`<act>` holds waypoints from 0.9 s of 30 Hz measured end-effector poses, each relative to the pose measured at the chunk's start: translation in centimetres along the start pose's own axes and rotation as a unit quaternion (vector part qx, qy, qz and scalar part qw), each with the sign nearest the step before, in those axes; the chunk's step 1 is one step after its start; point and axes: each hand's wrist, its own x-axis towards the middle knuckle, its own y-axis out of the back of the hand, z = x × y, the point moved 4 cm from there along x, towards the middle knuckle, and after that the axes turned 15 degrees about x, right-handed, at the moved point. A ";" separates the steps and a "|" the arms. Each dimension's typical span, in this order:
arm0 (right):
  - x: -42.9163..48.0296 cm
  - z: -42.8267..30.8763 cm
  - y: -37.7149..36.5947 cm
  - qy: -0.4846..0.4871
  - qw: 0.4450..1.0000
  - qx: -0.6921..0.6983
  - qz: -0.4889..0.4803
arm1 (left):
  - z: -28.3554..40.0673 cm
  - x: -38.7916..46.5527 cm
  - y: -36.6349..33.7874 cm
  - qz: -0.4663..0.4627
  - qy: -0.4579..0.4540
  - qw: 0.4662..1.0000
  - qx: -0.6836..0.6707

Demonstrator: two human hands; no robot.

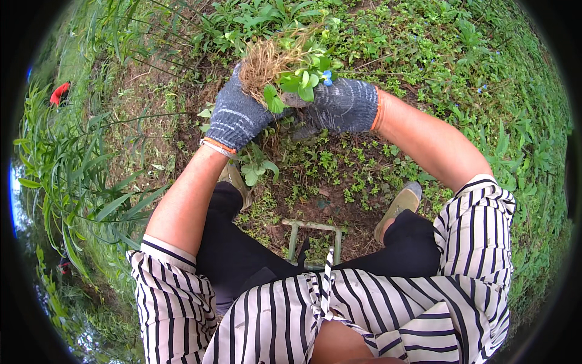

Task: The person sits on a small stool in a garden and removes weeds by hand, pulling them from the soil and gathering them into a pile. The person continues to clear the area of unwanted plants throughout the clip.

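Note:
My left hand [241, 111], in a grey knit glove with an orange cuff edge, grips a bunch of uprooted weeds. Tangled tan roots [263, 68] stick out beyond its fingers. Green leaves [305, 83] and a small blue flower [327, 78] of the bunch lie over the fingers of my right hand [343, 104]. That hand wears a matching glove and meets the left, its thumb and fingers curled about stems and leaves. Its fingertips are partly hidden. A broad-leaved plant [254, 168] stands just below the left wrist.
A low metal stool frame [313, 225] is between my legs. My shoes [400, 204] rest on soil with small weeds [341, 168]. Tall long-leaved plants [109, 204] grow at left; dense low growth [454, 68] covers the right. A person in red [59, 94] is far left.

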 end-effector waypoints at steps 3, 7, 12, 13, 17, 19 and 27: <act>-0.6 -0.4 1.2 -0.036 0.999 -0.005 -0.008 | 1.4 0.2 1.5 -0.055 -0.046 0.994 0.088; -2.2 -2.0 0.0 -0.021 0.988 -0.146 0.053 | 1.2 1.4 1.8 -0.036 -0.083 0.976 0.200; -4.7 -4.1 1.8 -0.067 0.847 -0.485 0.206 | -7.3 -0.1 7.8 -0.073 0.197 0.963 0.170; -6.9 -4.7 3.7 -0.092 0.784 -0.564 0.241 | -8.5 0.9 7.0 -0.067 0.206 0.962 0.168; -14.4 -1.2 6.8 -0.129 0.589 -0.767 0.220 | -9.6 0.4 7.8 0.017 0.317 0.948 0.020; -17.3 2.4 7.6 -0.145 0.595 -0.762 0.208 | -9.5 0.4 7.3 0.017 0.344 0.938 -0.037; -21.0 14.6 11.3 -0.128 0.580 -0.719 0.361 | -7.9 0.0 7.3 0.011 0.407 0.911 -0.063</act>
